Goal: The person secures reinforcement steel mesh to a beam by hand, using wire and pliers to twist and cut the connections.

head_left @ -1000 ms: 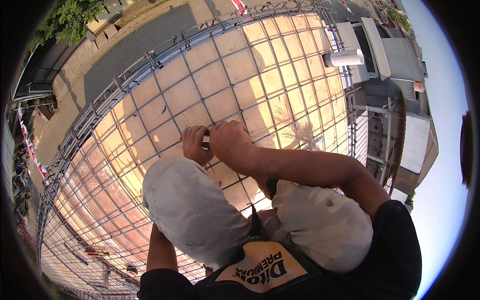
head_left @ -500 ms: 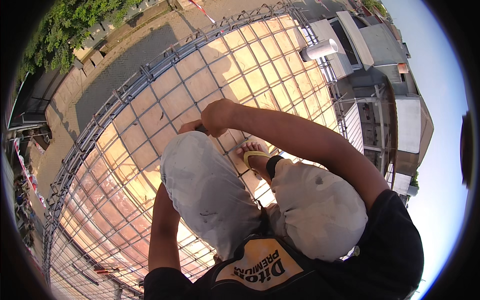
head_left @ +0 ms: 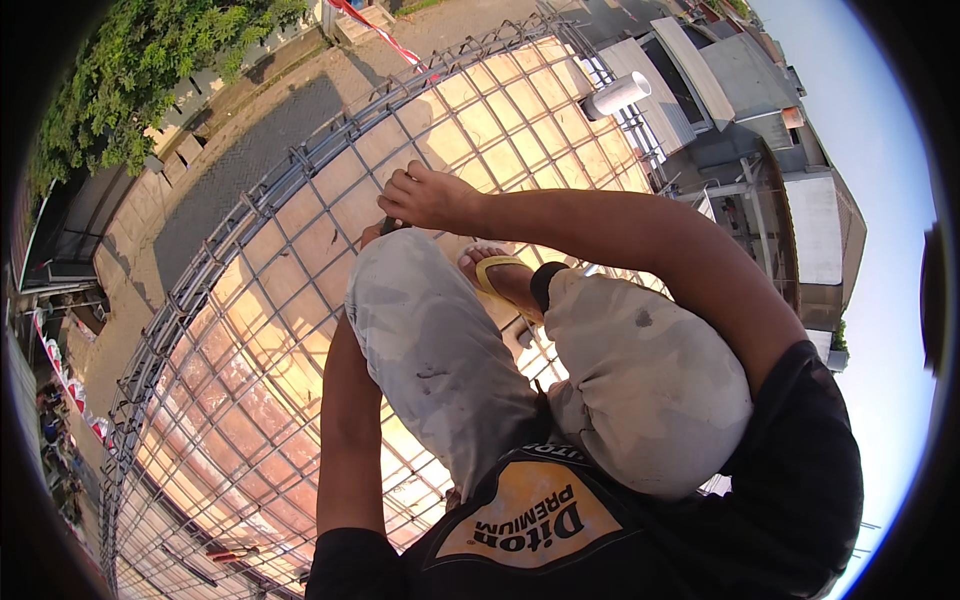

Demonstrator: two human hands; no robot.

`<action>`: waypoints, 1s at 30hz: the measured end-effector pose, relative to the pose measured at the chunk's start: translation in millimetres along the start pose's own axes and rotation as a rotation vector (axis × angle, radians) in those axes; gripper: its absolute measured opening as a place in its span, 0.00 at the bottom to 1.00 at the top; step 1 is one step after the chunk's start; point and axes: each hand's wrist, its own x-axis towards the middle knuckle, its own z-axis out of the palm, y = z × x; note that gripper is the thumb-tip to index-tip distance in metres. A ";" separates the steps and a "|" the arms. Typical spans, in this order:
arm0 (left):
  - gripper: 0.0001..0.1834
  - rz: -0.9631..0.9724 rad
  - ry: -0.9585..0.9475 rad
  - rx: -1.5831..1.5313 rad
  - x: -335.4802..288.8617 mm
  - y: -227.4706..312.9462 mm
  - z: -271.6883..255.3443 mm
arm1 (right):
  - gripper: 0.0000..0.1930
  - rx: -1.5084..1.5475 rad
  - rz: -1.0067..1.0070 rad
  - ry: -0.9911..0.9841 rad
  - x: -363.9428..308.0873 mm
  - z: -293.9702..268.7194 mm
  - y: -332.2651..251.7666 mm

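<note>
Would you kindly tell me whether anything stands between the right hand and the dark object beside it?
Nothing visible does: the right hand is right at the dark object, over the steel mesh.

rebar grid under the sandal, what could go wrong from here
The yellow-strapped sandal leaves toes bare, so they might scrape or snag on the rebar grid. The right hand sits against a dark object, so pinching is possible. The left knee mostly hides the left hand; a slip might go unnoticed.
</note>
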 end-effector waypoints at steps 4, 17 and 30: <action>0.11 0.064 0.005 -0.201 12.3 1.7 5.1 | 0.09 0.067 -0.060 -0.078 2.3 14.6 3.5; 0.31 -0.160 -0.187 0.499 -24.0 77.6 -117.8 | 0.08 0.457 -0.507 -0.502 55.4 30.2 29.0; 0.43 -0.003 0.790 0.233 -18.7 18.2 47.6 | 0.17 0.730 -0.485 -1.482 167.3 34.7 53.7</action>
